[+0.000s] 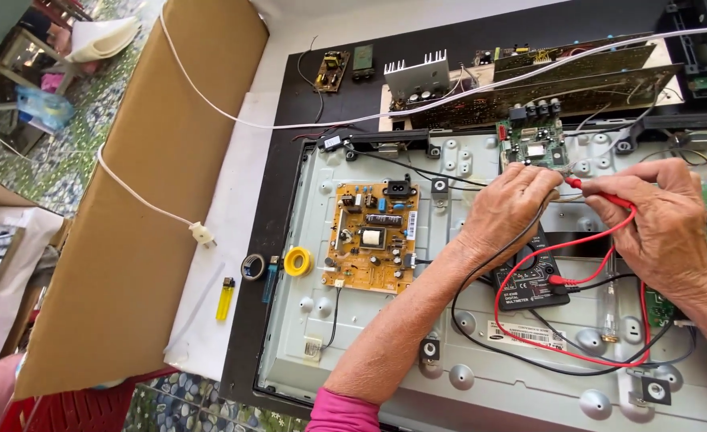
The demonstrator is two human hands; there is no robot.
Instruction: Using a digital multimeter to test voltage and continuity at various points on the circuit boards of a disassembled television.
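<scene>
My left hand [507, 210] is closed around a black test probe, its tip near the small green circuit board [532, 144] at the top of the open television back [385, 352]. A red test probe [601, 193] is pinched in my right hand [664, 224], pointing left toward the same spot. Red and black leads [529, 336] loop down to a black multimeter [529, 280] lying on the metal panel below my hands. An orange-brown power supply board [372, 236] sits to the left of my left forearm.
A yellow tape roll [297, 261], a black tape roll [252, 266] and a yellow lighter [224, 298] lie left of the panel. Cardboard [153, 200] with a white cord [201, 234] covers the left side. Loose circuit boards and a heatsink [417, 76] lie at the back.
</scene>
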